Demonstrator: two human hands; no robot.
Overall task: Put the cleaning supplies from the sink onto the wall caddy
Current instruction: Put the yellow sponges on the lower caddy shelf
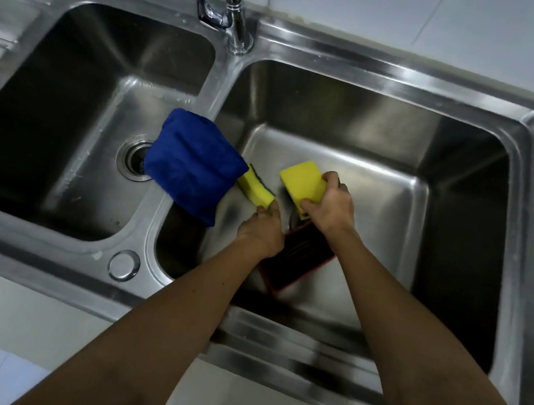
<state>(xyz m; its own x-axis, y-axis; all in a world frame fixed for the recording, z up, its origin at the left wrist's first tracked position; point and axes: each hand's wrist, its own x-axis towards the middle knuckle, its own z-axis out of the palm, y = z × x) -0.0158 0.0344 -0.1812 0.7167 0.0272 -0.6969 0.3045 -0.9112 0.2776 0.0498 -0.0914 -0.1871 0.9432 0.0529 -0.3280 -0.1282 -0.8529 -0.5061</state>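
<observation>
A double steel sink [475, 104] fills the view. Over the right basin my right hand [331, 205] grips a yellow sponge [302, 181] by its near end. My left hand [260, 227] pinches the near tip of a second yellow sponge with a dark scouring side [254, 188]. A folded blue cloth [192, 163] lies draped over the divider between the basins, covering the far end of that second sponge. Under my wrists a dark red tray-like item [298, 264] rests on the right basin's floor, partly hidden. The wall caddy is out of view.
A chrome tap [236, 11] rises at the back over the divider. The left basin has a round drain [133, 159]. A round capped hole [124, 265] sits on the front rim. White tiles line the wall behind.
</observation>
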